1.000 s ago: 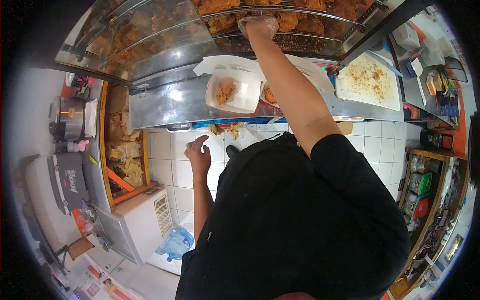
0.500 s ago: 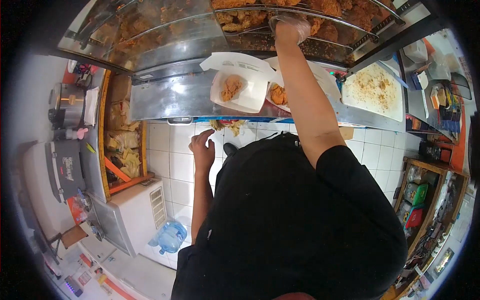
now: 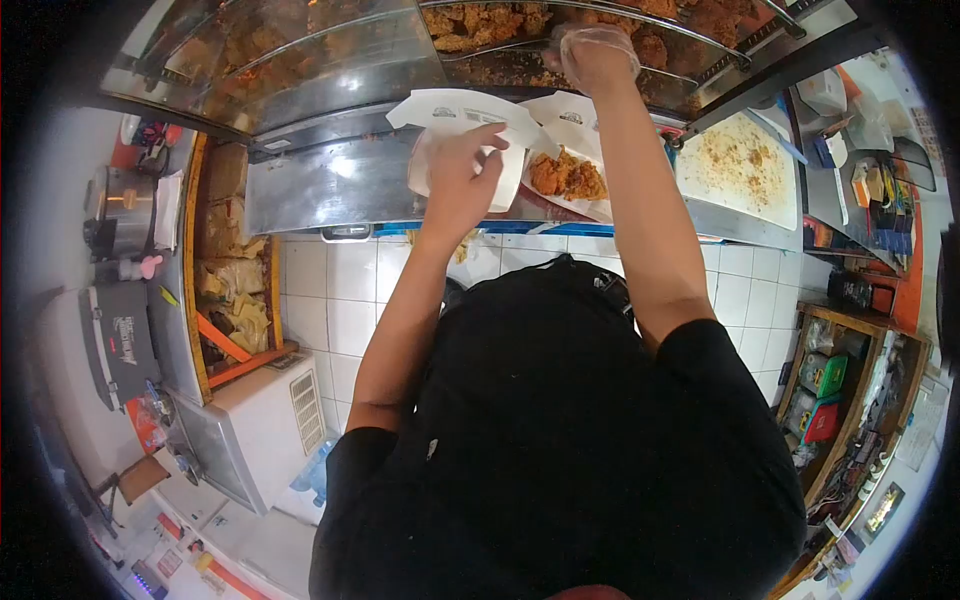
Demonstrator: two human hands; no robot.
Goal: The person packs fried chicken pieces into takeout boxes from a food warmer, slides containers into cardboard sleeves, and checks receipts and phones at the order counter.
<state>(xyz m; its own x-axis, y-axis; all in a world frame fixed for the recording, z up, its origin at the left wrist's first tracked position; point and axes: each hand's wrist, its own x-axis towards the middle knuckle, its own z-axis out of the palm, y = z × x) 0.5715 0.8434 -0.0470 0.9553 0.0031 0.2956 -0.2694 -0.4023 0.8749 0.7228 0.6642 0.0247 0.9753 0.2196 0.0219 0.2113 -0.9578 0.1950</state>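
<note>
White card makes up two food boxes set side by side on the steel counter (image 3: 320, 190), their printed flaps raised on the far side. Over the left box (image 3: 509, 178) is the bare left hand (image 3: 465, 180), its fingers spread and its thumb held well away from them; it hides much of the inside, and whether it touches the card I cannot tell. Inside the right box (image 3: 590, 207) lie browned pieces of fried chicken (image 3: 565, 178), in plain sight between the two forearms. Clear plastic glove (image 3: 622, 48) material wraps the right hand (image 3: 592, 58), which reaches into the front of the display cabinet (image 3: 365, 105). Its fingers are bent and partly hidden, so I cannot tell whether they grip anything. More fried chicken fills the cabinet's wire racks (image 3: 560, 22), on both sides of that hand, with loose crumbs scattered below. Right of the boxes, on the same counter, sits a white tray (image 3: 700, 190) strewn with golden crumbs. White floor tiles (image 3: 350, 300) run beneath, around the person's black shirt (image 3: 570, 440). On the left, an orange-edged shelf (image 3: 240, 370) holds packed bags (image 3: 240, 280), and a big blue bottle (image 3: 314, 472) is partly visible near the shirt.
</note>
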